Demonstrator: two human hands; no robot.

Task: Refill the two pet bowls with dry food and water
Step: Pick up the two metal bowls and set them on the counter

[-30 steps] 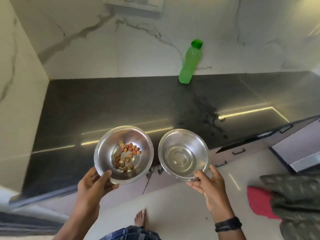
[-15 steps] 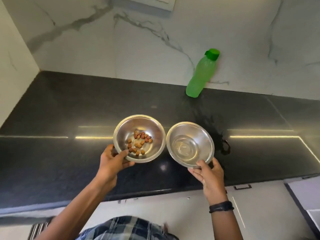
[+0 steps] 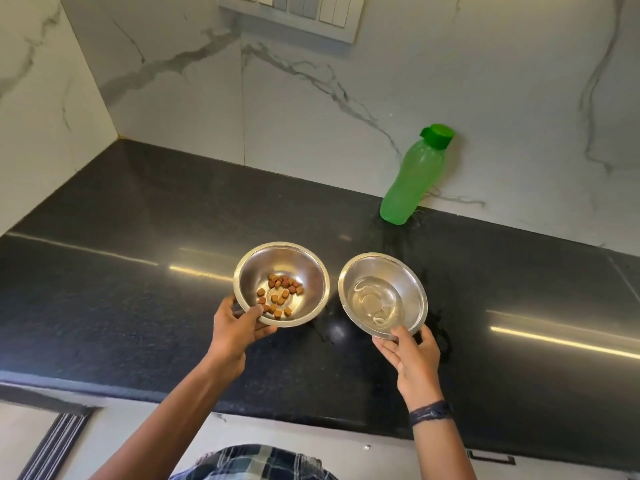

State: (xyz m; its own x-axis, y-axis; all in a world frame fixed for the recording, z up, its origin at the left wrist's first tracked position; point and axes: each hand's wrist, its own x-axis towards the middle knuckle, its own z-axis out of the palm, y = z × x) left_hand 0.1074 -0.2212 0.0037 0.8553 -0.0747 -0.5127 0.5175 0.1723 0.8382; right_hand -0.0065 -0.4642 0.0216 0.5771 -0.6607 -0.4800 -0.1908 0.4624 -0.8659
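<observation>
L hand [image 3: 239, 327] pinches kibble bowl [image 3: 304, 268] by near rim, R hand [image 3: 412, 358] water bowl [image 3: 412, 289] likewise: stiff, light, slick steel, prob. sloshes, keep level.

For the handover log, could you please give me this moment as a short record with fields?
left hand: grips the near rim of the food bowl
right hand: grips the near rim of the water bowl
food bowl: steel, a few brown kibble pieces at the bottom
water bowl: steel, shallow water
bowls: side by side, apart, over the counter; whether set down, cannot tell
bottle: green, capped, upright by the wall
counter: dark, glossy
</observation>
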